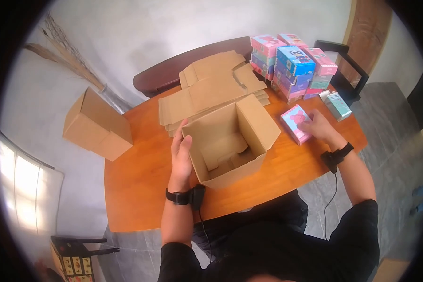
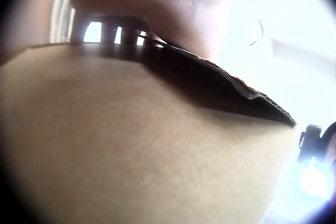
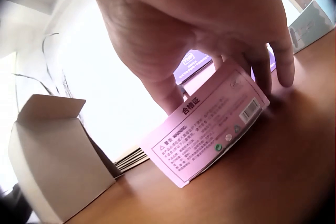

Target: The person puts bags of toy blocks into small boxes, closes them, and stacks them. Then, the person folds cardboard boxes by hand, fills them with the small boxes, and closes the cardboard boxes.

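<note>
An open cardboard box (image 1: 211,164) stands near the table's front edge, its opening toward me and one flap folded out on the right. My left hand (image 1: 181,152) holds its left wall at the rim. In the left wrist view, the plain cardboard wall (image 2: 136,140) fills most of the picture, with the fingers at its top edge. My right hand (image 1: 320,127) grips a small pink box (image 1: 296,123) with a bear picture, thumb on one side and fingers on the other. Its printed side with a barcode (image 3: 210,124) faces the right wrist camera, tilted close over the tabletop.
Flattened cardboard boxes (image 1: 211,84) lie stacked at the back. Several colourful small boxes (image 1: 293,70) are piled at the back right, with a teal box (image 1: 337,106) lying before them. Another cardboard box (image 1: 98,127) stands on the left of the wooden table (image 1: 141,188).
</note>
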A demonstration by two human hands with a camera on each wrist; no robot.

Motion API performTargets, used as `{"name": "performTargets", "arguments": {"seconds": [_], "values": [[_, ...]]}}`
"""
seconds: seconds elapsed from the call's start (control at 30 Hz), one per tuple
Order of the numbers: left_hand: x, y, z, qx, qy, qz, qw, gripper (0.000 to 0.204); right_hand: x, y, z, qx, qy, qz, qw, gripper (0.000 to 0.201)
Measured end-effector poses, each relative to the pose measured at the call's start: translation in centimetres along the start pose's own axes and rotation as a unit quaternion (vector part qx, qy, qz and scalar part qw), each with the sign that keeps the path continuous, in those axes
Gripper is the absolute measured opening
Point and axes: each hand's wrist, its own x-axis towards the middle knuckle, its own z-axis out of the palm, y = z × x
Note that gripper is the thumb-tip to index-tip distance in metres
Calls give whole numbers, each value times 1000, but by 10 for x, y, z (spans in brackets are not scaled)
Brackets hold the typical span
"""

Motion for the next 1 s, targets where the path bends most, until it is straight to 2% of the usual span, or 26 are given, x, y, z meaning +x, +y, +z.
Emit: {"name": "performTargets", "arguments": {"seconds": [0.03, 0.1, 0.13, 0.2, 0.27, 0.3, 0.37, 0.4, 0.47, 0.53, 0.6, 0.63, 0.67, 0.73, 0.77, 0.83, 0.87, 0.93, 1.0], "values": [[0, 1, 1, 0, -3, -2, 1000, 65, -3, -7, 1, -1, -4, -2, 1000, 74], [0, -1, 2, -12, -1, 1, 1000, 63, -14, -40, -1, 111, -68, 5, 991, 82], [-1, -1, 2, -25, -2, 4, 1000, 60, -19, -59, -5, 110, -75, 2, 991, 82], [-1, 0, 2, -31, -2, 6, 999, 59, -27, -100, -15, 189, -60, -56, 978, 81], [-1, -1, 0, -38, 1, 6, 999, 57, -33, -134, -22, 187, -49, -172, 966, 81], [-1, -3, -1, -38, 0, 4, 999, 56, -41, -157, -24, 186, -59, -176, 965, 81], [0, -7, -4, -35, -1, 0, 999, 55, -60, -206, -18, 195, -70, -250, 946, 76], [1, -8, -5, -34, 7, 2, 999, 55, -62, -221, -7, 195, -77, -254, 944, 76], [1, -12, -6, -35, 1, 9, 999, 57, -65, -246, 13, 134, -178, -289, 931, 73], [2, -15, -8, -27, 7, 16, 999, 58, -65, -257, 41, -44, -139, -388, 910, 70], [2, -15, -8, -26, -4, 24, 999, 58, -64, -265, 68, -183, -159, -334, 911, 74], [3, -16, -10, 2, 5, 24, 1000, 57, -62, -267, 82, -208, -173, -308, 912, 69], [2, -13, -9, 2, 6, 25, 1000, 57, -62, -269, 93, -208, -174, -309, 911, 69], [1, -7, -4, -51, 4, -2, 999, 57, -62, -273, 112, -228, -214, -244, 918, 63], [1, -8, -5, -50, 6, 0, 999, 57, -62, -272, 118, -229, -214, -247, 917, 63], [2, -12, -7, -40, 4, 7, 999, 56, -63, -271, 130, -203, -291, -226, 907, 60], [2, -11, -7, -39, 6, 8, 999, 56, -62, -272, 136, -203, -292, -228, 906, 60], [1, -11, -8, -36, 4, -7, 999, 56, -61, -272, 145, -237, -359, -182, 884, 62], [1, -11, -7, -39, 5, -4, 999, 56, -61, -274, 145, -231, -375, -189, 878, 58]]}}
